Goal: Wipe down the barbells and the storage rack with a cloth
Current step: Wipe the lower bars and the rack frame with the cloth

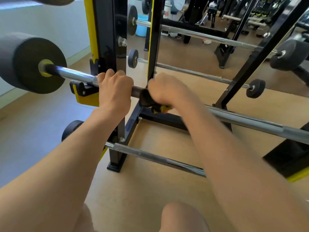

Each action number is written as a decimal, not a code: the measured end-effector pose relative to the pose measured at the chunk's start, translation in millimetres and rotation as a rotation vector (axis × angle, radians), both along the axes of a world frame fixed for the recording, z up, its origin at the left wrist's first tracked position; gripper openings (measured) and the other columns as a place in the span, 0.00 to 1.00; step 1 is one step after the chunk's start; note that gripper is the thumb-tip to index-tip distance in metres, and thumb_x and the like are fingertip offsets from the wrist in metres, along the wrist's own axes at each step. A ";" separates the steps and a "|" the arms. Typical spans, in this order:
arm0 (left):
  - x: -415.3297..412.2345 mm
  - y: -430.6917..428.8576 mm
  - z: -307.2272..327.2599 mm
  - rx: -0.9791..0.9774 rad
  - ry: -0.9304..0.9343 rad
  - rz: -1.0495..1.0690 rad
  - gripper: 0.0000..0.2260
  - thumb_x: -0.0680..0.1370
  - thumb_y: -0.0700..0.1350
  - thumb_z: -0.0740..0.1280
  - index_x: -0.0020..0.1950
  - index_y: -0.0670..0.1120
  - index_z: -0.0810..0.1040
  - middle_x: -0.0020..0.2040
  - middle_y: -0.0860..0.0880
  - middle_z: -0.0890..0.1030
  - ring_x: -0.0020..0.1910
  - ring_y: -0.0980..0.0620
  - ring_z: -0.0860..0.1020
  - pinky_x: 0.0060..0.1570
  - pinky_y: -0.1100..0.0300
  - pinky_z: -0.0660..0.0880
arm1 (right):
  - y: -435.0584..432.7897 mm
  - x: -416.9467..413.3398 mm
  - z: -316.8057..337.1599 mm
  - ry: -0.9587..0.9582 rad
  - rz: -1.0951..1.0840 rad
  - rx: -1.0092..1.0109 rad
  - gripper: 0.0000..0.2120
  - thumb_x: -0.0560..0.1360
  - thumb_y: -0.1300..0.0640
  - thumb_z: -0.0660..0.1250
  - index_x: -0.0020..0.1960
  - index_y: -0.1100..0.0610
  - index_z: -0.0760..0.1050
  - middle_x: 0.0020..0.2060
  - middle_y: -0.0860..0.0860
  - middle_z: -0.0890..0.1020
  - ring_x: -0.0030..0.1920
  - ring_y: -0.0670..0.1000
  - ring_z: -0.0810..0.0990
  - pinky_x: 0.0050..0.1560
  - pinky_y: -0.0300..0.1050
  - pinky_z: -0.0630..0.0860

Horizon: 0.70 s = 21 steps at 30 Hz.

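- barbell (73, 73): metal shaft, bright chrome, smooth and glossy near the plate; knurled, rough and duller toward the middle
- plate (33, 64): black, matt, rubber-like face
- rack upright (107, 39): metal, black paint, high gloss, reflections visible; yellow painted panels alongside
- bolt (122, 41): bare shiny metal
- cloth (147, 99): soft fabric, dark with yellow, matt
- lower barbell (150, 156): knurled grey band, then polished chrome
- floor (150, 190): pale wood-look, smooth, low sheen

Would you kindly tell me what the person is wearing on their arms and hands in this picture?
Nothing that shows: both forearms are bare, without sleeves. The left hand and right hand carry no gloves, watch, bracelet or visible ring, though the right one is motion-blurred.
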<state>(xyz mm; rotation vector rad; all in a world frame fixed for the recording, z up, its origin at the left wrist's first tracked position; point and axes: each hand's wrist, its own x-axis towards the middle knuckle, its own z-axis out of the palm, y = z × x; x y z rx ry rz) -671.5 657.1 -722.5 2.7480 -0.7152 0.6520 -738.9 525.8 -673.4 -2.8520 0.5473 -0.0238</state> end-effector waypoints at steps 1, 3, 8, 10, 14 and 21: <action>-0.9 -1.0 0.8 -0.001 -0.003 0.009 0.08 0.74 0.34 0.74 0.45 0.46 0.81 0.48 0.45 0.77 0.52 0.42 0.71 0.61 0.45 0.66 | 14.1 -13.2 -20.3 -0.234 -0.022 -0.279 0.14 0.86 0.52 0.55 0.54 0.56 0.77 0.40 0.51 0.79 0.40 0.55 0.80 0.43 0.50 0.78; -1.9 -1.5 2.1 0.001 -0.013 0.027 0.06 0.75 0.34 0.74 0.46 0.45 0.83 0.50 0.44 0.78 0.54 0.41 0.72 0.61 0.44 0.66 | 48.7 -34.8 -46.5 -0.403 -0.072 -0.534 0.12 0.86 0.49 0.59 0.61 0.54 0.76 0.43 0.52 0.81 0.44 0.55 0.79 0.47 0.51 0.74; 1.1 3.4 3.8 0.024 -0.008 -0.041 0.12 0.72 0.31 0.75 0.48 0.46 0.83 0.52 0.45 0.76 0.55 0.42 0.72 0.60 0.46 0.65 | 28.4 3.8 -12.6 -0.145 -0.050 -0.230 0.16 0.86 0.49 0.53 0.50 0.55 0.74 0.35 0.50 0.73 0.38 0.53 0.75 0.39 0.48 0.68; 3.4 10.2 5.0 0.034 0.002 -0.111 0.14 0.71 0.30 0.74 0.50 0.46 0.83 0.54 0.46 0.75 0.56 0.42 0.72 0.61 0.46 0.65 | 13.2 15.5 16.5 0.214 0.011 0.185 0.18 0.85 0.53 0.53 0.53 0.62 0.78 0.40 0.56 0.79 0.40 0.54 0.77 0.41 0.48 0.75; 1.8 22.9 13.6 0.016 0.078 -0.191 0.16 0.73 0.29 0.72 0.56 0.46 0.82 0.57 0.45 0.74 0.53 0.46 0.72 0.61 0.50 0.69 | 22.5 23.0 20.5 0.182 -0.041 0.154 0.14 0.86 0.53 0.54 0.53 0.59 0.76 0.39 0.55 0.77 0.39 0.53 0.76 0.41 0.45 0.72; -0.2 33.9 27.4 -0.050 -0.062 0.002 0.15 0.73 0.37 0.78 0.57 0.50 0.83 0.57 0.46 0.78 0.61 0.41 0.72 0.64 0.44 0.67 | 60.9 -2.6 -46.7 -0.508 -0.056 -0.505 0.11 0.85 0.49 0.57 0.53 0.53 0.76 0.36 0.50 0.74 0.34 0.53 0.65 0.38 0.47 0.59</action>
